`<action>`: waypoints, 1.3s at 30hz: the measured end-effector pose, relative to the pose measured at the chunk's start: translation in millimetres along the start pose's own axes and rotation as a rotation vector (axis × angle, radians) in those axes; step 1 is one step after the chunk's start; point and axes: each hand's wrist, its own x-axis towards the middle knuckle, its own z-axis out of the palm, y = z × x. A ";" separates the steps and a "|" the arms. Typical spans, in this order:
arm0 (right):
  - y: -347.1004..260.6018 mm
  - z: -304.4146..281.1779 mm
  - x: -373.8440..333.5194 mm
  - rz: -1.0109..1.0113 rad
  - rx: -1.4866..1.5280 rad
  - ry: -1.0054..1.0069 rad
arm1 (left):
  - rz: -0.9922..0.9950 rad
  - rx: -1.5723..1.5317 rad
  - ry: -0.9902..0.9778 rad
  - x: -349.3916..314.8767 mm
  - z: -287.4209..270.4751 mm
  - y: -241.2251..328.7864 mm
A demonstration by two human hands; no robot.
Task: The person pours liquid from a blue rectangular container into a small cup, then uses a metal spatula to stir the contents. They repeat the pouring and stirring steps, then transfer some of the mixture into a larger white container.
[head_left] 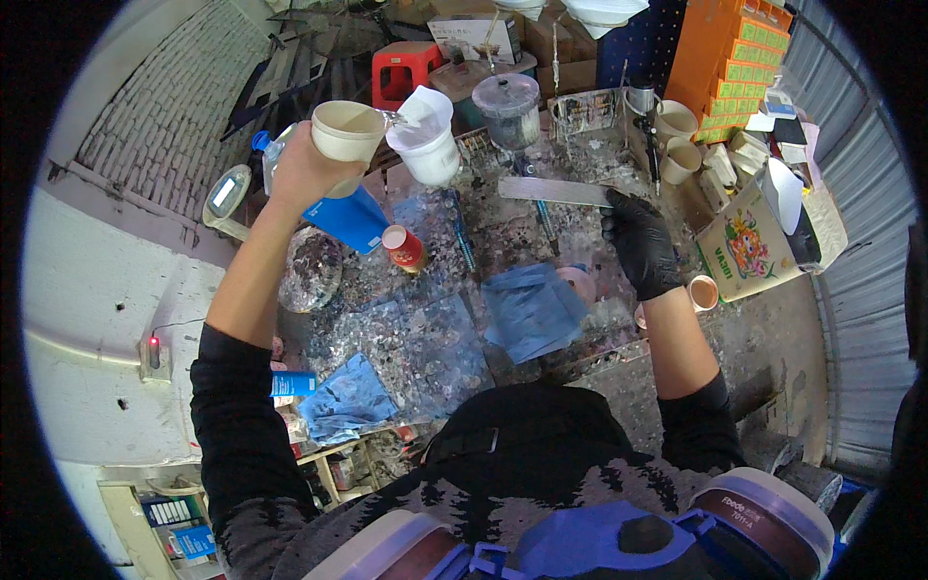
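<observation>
My left hand, bare, is wrapped round a beige cup raised over the far left of the workbench. Just right of the cup stands a white tub with white paper sticking up from its mouth. Something shiny shows between the cup's rim and the paper, too small to make out. In a black glove, my right hand grips the right end of a flat metal strip, which points left above the bench. A blue box and a red can stand below the cup.
Blue wipes lie on the paint-spattered workbench. A lidded clear bucket stands behind, near a red stool. At right are beige cups, a printed carton and stacked orange boxes. A digital scale sits far left.
</observation>
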 end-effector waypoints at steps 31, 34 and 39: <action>7.6 -7.8 -1.7 -0.071 -0.209 -0.015 | 0.022 0.261 -0.053 11.7 -21.5 20.0; 9.6 -9.0 -2.6 -0.046 -0.159 -0.003 | 0.030 0.275 -0.048 12.2 -23.8 21.8; 12.6 -9.5 -3.1 -0.095 -0.156 -0.023 | 0.056 0.322 -0.040 13.0 -25.7 25.1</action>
